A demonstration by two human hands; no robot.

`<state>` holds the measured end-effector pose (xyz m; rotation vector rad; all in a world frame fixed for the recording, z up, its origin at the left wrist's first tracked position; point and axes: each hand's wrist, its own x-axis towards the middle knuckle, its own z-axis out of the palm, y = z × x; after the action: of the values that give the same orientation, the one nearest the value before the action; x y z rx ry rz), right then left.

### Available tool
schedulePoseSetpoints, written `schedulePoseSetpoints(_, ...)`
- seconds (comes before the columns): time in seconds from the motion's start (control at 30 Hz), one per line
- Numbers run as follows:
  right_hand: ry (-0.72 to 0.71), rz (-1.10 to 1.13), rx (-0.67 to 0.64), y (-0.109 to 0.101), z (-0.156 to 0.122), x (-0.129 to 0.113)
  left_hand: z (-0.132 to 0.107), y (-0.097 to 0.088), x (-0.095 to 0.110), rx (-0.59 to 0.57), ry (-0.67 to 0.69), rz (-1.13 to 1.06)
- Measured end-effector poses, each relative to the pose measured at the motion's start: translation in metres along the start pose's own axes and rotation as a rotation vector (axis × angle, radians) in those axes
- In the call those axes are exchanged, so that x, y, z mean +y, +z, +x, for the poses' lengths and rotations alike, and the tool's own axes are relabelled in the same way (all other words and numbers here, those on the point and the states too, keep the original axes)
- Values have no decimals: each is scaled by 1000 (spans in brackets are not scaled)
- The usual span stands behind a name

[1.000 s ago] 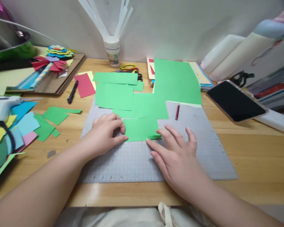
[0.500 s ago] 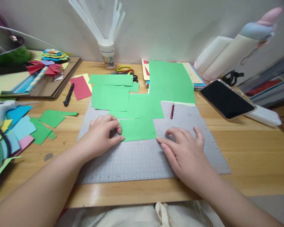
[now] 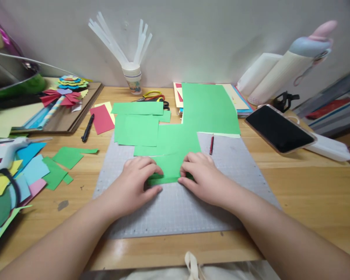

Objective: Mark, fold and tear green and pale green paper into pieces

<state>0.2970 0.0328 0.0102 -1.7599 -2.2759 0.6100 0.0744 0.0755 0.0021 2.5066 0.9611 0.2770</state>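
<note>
A small green paper piece [image 3: 169, 168] lies on the grey cutting mat [image 3: 192, 206]. My left hand [image 3: 137, 182] pinches its left edge with curled fingers. My right hand [image 3: 202, 179] grips its right edge, fingers bent over the paper. Both hands cover the piece's sides, and only its middle shows. More green sheets [image 3: 151, 128] lie just behind it, overlapping the mat's far edge.
A red pencil [image 3: 211, 144] lies on the mat's far right. A phone [image 3: 278, 128], a large green sheet [image 3: 208, 109], scissors [image 3: 153, 96], a cup of strips [image 3: 132, 79], a black pen [image 3: 87, 127], a glue gun [image 3: 6, 153] and paper scraps [image 3: 32, 171] surround the mat.
My right hand moved left from the mat onto the green piece's right edge and closed on it. My left hand closed in too. The camera shifted slightly.
</note>
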Motion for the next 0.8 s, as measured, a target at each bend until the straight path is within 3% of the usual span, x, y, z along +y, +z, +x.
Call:
schedulePoseSetpoints(0.13,-31,272,0,-3,-2,3,1,-1,4,71,104,33)
schedulePoseSetpoints(0.27,-66,460,22,-7,-5,1,0,-7,11,213,220,-1)
schedulePoseSetpoints(0.5,-418,174,418,-3,-23,-14,-10,-9,31,387,283,-105)
schedulePoseSetpoints(0.8,-485,4,561,1,-26,-20,-14,-4,35,484,297,-58)
